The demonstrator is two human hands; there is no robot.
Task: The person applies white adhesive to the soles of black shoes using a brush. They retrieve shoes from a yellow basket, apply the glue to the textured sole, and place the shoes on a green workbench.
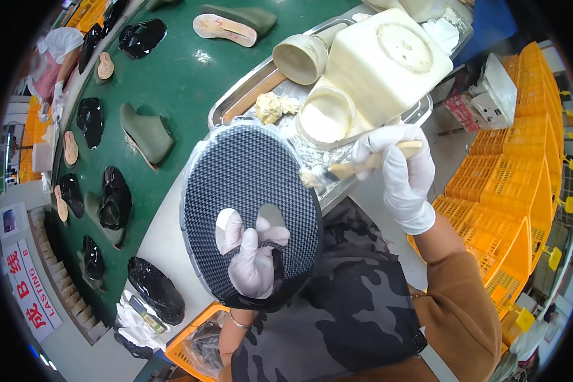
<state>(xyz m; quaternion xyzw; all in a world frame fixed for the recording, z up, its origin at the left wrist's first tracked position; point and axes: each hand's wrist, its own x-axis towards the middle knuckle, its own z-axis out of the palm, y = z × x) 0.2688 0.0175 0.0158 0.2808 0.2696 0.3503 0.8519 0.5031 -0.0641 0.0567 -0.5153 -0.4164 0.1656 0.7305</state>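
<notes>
My left hand [253, 270], in a white glove, holds a dark woven oval piece that looks like a shoe upper [248, 172]. Its fingers curl around a narrow strip between two cutouts, and white skins the piece's upper edge. In my gloved right hand [404, 181] is a brush [347, 169] with a wooden handle, gripped between thumb and fingers. The bristles, caked with cream paste, point left and lie close to the upper's right edge; whether they touch it I cannot tell. Just beyond stands a cream pot [351, 108] with white paste inside.
A metal tray [218, 113] carries a big cream plastic container [369, 70], a second pot [299, 58] and a paste lump [275, 107]. Green shoe lasts [145, 134] and glossy black uppers [114, 197] lie on the green surface. Orange crates [490, 184] stack at right; another person [57, 57] works far left.
</notes>
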